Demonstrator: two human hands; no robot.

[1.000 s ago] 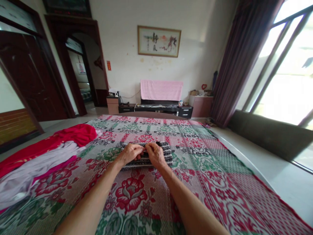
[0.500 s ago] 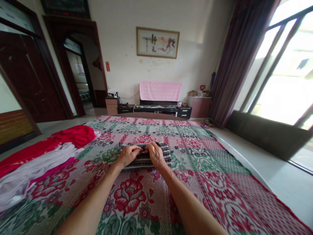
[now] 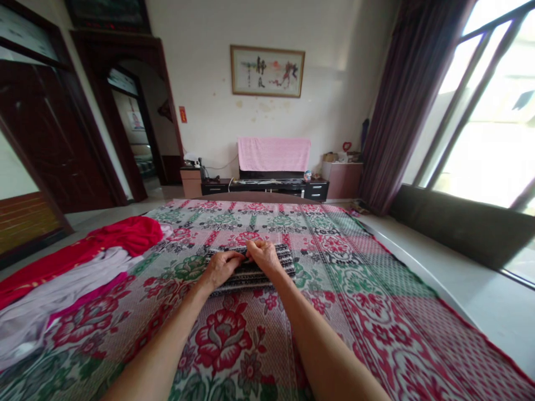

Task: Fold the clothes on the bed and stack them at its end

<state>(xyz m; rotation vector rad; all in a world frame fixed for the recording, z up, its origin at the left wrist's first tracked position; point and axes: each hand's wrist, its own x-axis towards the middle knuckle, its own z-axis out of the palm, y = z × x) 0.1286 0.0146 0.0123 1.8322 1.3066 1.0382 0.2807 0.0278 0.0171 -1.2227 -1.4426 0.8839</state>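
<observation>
A folded black-and-white striped knit garment point(image 3: 251, 284) lies on the flowered cover in front of me. My left hand point(image 3: 224, 269) rests over its left half, thumb and fingers pinched on a dark part near the middle. Right beside it, my right hand point(image 3: 262, 254) is closed in a pinch at the same dark part, its wrist over the garment's right half. The two sets of fingertips nearly meet. What exactly lies between them is mostly hidden by the fingers.
The flowered cover point(image 3: 355, 312) spreads over the wide surface. Red cloth point(image 3: 125, 236) and pale lilac cloth point(image 3: 83, 278) lie heaped at the left. Beyond the far edge stands a low black cabinet point(image 3: 315, 191) below a pink towel point(image 3: 273, 153). A window ledge runs along the right.
My right hand has tilted and drawn slightly inward and up, its fingers curling more. The left hand stays nearly in place. The garment remains folded, and the view has shifted a little.
</observation>
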